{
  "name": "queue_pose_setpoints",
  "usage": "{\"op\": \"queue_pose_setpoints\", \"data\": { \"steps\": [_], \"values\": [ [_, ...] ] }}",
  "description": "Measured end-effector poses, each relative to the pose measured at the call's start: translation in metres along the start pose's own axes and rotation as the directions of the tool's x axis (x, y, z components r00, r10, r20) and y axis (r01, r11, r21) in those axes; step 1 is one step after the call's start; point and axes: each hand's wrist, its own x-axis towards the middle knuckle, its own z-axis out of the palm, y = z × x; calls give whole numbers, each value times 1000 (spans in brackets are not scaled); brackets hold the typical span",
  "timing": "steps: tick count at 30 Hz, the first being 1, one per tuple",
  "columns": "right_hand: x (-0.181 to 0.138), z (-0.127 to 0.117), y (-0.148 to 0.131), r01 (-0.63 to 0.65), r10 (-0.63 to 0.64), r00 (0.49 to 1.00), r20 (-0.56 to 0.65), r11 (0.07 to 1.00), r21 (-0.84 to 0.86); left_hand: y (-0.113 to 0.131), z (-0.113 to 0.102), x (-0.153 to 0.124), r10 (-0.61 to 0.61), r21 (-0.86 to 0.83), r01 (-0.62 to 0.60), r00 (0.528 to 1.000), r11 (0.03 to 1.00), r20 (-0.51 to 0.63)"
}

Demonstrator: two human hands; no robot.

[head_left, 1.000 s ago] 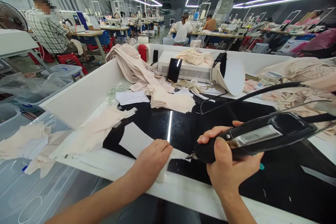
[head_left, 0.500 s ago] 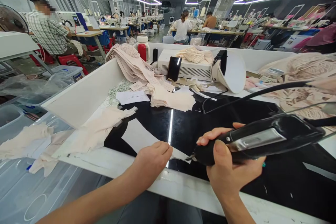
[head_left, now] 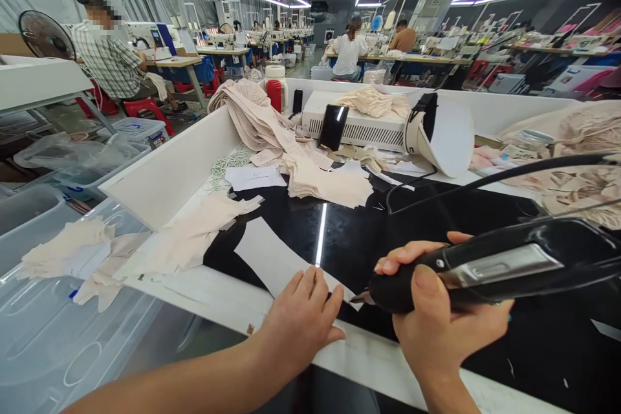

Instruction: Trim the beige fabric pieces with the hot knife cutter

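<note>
My right hand (head_left: 439,317) is wrapped round a black corded electric hand tool (head_left: 490,268) with a metal plate on its side. The tool's small pointed metal tip (head_left: 363,297) meets the right end of a white curved piece (head_left: 272,255), which looks like fabric or paper. That piece lies on the glossy black work surface (head_left: 378,233). Palm down, my left hand (head_left: 305,314) rests its fingers, slightly spread, on the piece's near edge, left of the tip. Nothing is gripped in it.
Beige fabric stacks (head_left: 330,178) lie behind the white piece and at left (head_left: 198,233). A phone (head_left: 334,128) leans on a vented white box (head_left: 373,126). The tool's black cord (head_left: 533,171) arcs on the right. White side walls (head_left: 160,168) border the table; clear plastic bins (head_left: 58,336) stand left.
My left hand has gone from fingers bunched together at the piece's edge to spread flat on it. The tool tip stays by the right end. The whole view has shifted slightly.
</note>
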Motion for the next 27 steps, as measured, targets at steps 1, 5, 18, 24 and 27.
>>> {"op": "queue_pose_setpoints", "data": {
  "steps": [1, 5, 18, 24, 27],
  "values": [
    [2, 1, 0, 0, 0, 1000, -3, 1000, 5, 1, 1, 0, -3, 5, 3, 1000, 1000, -13],
    [12, 11, 4, -1, 3, 999, -37, 999, 41, 4, 6, -2, -7, 17, 8, 998, 1000, -63],
    [10, 22, 17, -67, 66, 998, 7, 997, 44, 6, 11, -5, 1, 11, -1, 1000, 1000, -30],
    [13, 31, 19, -65, 63, 998, 23, 993, 102, 6, 12, -6, 3, -4, -3, 1000, 1000, -29],
    [12, 33, 22, -67, 63, 997, 52, 994, 82, 6, 12, -6, 7, -27, -8, 1000, 1000, -18]
  ]
}}
